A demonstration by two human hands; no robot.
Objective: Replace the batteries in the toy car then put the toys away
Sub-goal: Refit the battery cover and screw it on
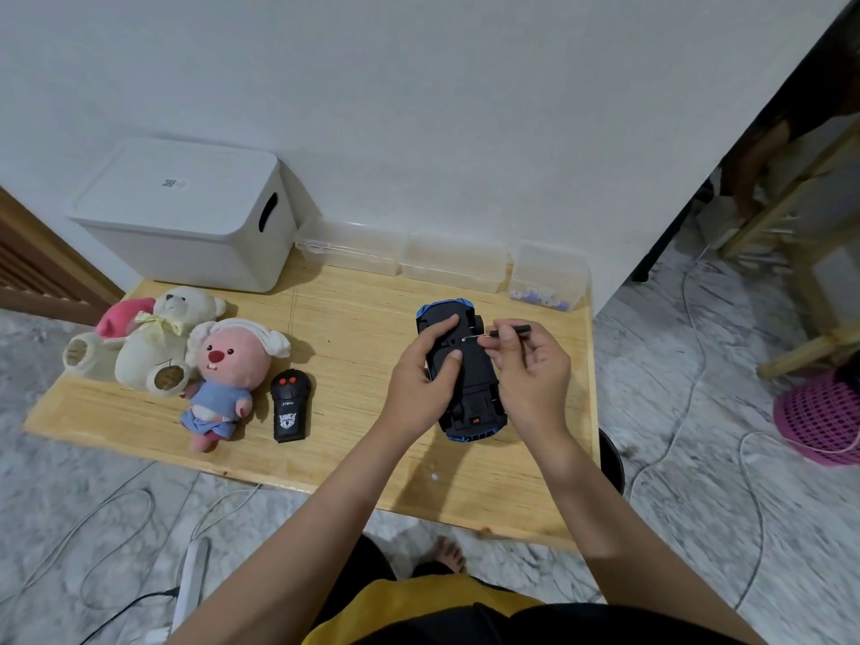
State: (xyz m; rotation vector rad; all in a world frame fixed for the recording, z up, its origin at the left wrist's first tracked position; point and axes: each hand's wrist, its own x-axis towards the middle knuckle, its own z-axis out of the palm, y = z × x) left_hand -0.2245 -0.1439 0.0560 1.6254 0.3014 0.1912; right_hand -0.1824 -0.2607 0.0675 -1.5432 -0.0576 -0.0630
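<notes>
toy car (465,365) flipped belly-up, right of centre on table (353,318), exposing battery cover. left hand (421,388) gripping chassis, steadying. right hand (530,370) pinching screwdriver (505,331), tip at screw.

A blue toy car (465,379) lies upside down on the wooden desk (353,328), its black underside facing up, while a thin black-handled screwdriver (500,333) meets its chassis near the far end. Purple-and-white batteries (542,297) sit in a clear box at the desk's far edge, beside the wall.
</notes>
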